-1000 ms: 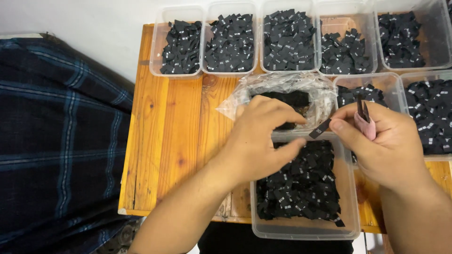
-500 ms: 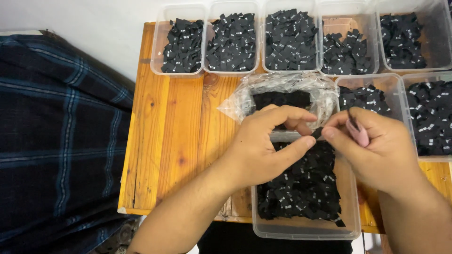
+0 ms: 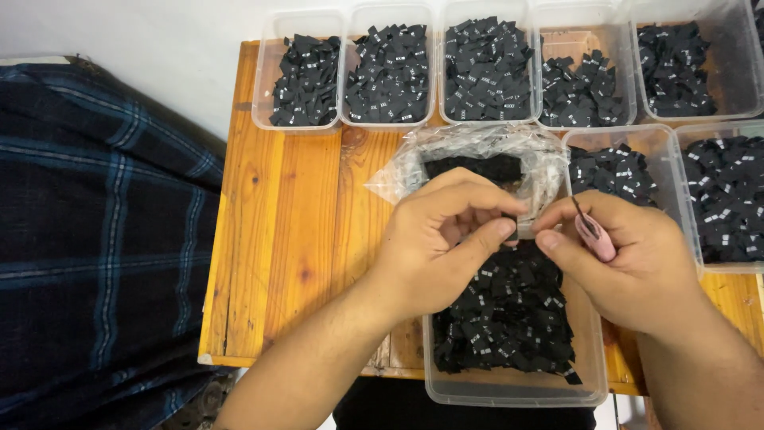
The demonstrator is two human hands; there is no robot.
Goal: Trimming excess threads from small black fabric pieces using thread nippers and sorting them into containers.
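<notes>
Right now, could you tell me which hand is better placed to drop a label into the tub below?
Probably the left hand. It hangs over the tub of black labels, thumb and fingers pinched with no tool in them. The right hand also grips a pink tool, leaving it less free.

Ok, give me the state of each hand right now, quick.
Left hand: fingers pinched closed over the clear tub of black labels; what it grips is hidden.
Right hand: closed, holding a small pink-handled tool.
</notes>
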